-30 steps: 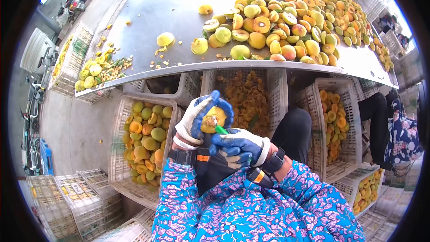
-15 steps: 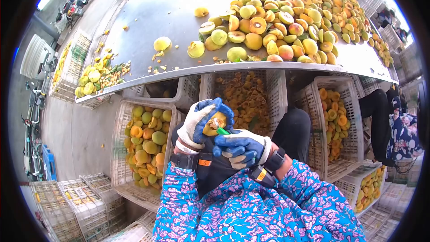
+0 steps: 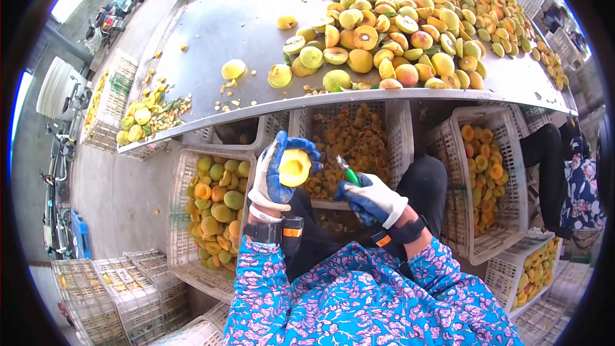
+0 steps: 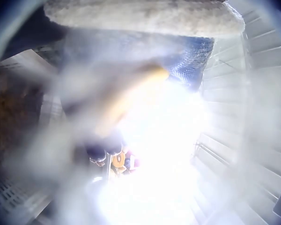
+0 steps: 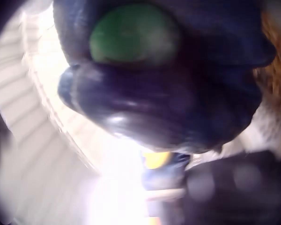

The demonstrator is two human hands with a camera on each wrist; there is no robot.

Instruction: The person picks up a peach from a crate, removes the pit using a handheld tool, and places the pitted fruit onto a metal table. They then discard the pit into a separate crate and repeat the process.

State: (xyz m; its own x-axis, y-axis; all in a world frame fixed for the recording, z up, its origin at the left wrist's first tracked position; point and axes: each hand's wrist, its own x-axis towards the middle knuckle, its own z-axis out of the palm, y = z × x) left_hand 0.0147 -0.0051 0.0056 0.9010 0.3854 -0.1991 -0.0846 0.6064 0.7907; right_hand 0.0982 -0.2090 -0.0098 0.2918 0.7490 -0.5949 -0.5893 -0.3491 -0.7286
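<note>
Steel table [image 3: 211,32] w/ fruit, crates [image 3: 186,269] below, daylight.

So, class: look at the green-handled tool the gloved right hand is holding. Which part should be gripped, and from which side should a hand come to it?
Grip the green-handled tool by its green handle, coming from the lower right, as the right hand does. The handle is the thick end; the thin working tip points up-left toward the fruit half held in the left hand, so that end should probably stay free.

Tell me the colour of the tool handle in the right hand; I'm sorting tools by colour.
Green: the tool handle shows best in the head view.
</note>
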